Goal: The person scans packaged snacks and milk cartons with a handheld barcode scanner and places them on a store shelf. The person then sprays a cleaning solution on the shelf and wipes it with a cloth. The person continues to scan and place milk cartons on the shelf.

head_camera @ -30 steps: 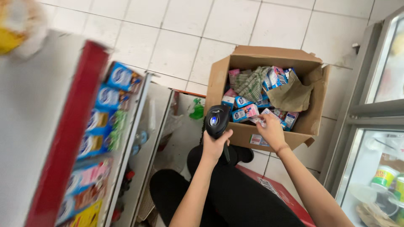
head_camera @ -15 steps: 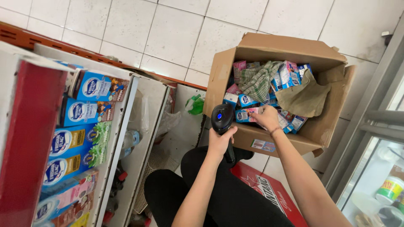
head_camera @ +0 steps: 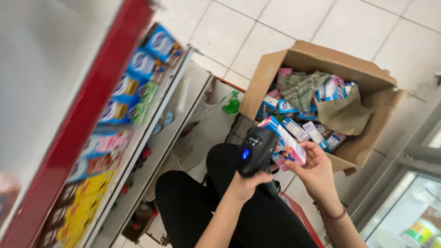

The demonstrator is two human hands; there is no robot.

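My left hand (head_camera: 245, 184) grips a black handheld scanner (head_camera: 255, 150) with a blue light on its top. My right hand (head_camera: 315, 171) holds a small pink and blue carton (head_camera: 285, 144) right against the scanner's head. Both hands hover over my lap in black trousers (head_camera: 197, 206). Just beyond them an open cardboard box (head_camera: 349, 151) sits on the tiled floor, holding several similar small cartons (head_camera: 307, 132), a checked cloth (head_camera: 301, 89) and crumpled brown paper (head_camera: 344, 112).
A shelf unit with a red edge (head_camera: 87, 119) runs along the left, stocked with blue, pink and yellow packs (head_camera: 133, 78). A green bottle (head_camera: 231, 104) lies near the box. A glass-door cooler (head_camera: 409, 202) stands at the right.
My right hand lifted the small carton out of the box and brought it up to the scanner. The camera view swung, so the shelf now fills the left.
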